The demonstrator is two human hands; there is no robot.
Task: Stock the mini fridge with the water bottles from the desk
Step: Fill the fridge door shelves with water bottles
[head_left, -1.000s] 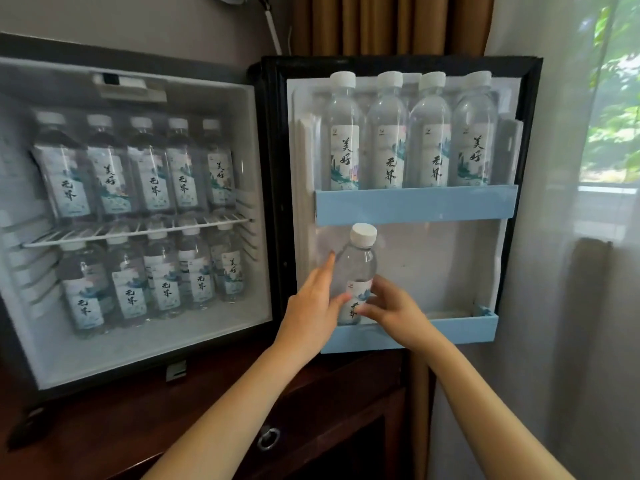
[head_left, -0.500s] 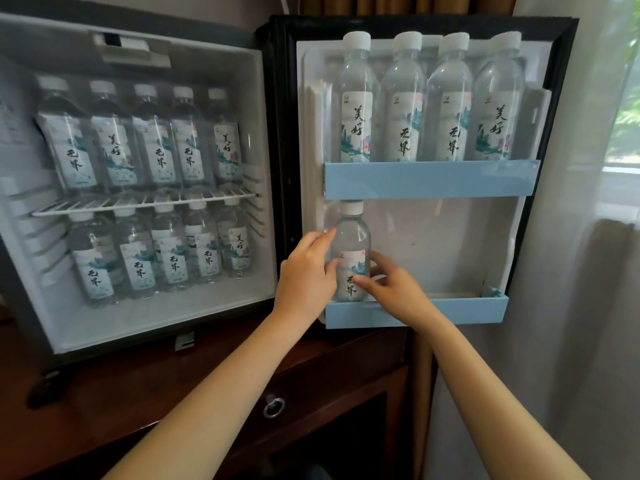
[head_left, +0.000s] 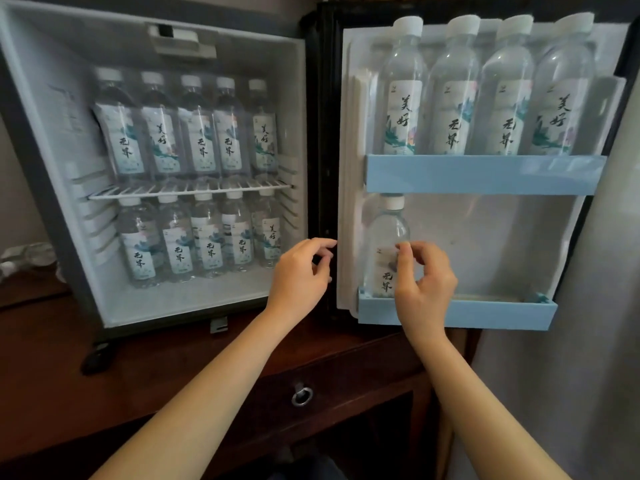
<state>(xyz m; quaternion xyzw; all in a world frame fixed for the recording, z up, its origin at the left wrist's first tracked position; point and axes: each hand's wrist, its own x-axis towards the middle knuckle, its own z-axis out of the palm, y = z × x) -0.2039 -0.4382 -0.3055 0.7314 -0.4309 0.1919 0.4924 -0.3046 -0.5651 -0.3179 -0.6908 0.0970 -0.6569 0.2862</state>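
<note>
The mini fridge (head_left: 194, 39) stands open on a dark wooden desk (head_left: 52, 375). One water bottle (head_left: 384, 233) stands upright at the left end of the lower blue door shelf (head_left: 485, 315). My right hand (head_left: 424, 285) is in front of its right side, fingers loosely curled, fingertips touching the label. My left hand (head_left: 301, 271) hovers left of the bottle, clear of it, at the door's hinge edge, fingers loosely curled and empty. Several bottles (head_left: 457, 98) fill the upper door shelf (head_left: 485, 174).
Inside the fridge, several bottles (head_left: 197, 133) stand on the wire rack (head_left: 187, 190) and several more (head_left: 207, 240) on the floor below. A drawer with a ring pull (head_left: 302, 396) sits under the desk top. A pale curtain (head_left: 606, 306) hangs right of the door.
The bottle went down into the left end of the lower door shelf. My left hand let go and drew back to the left. My right hand's grip loosened to a fingertip touch.
</note>
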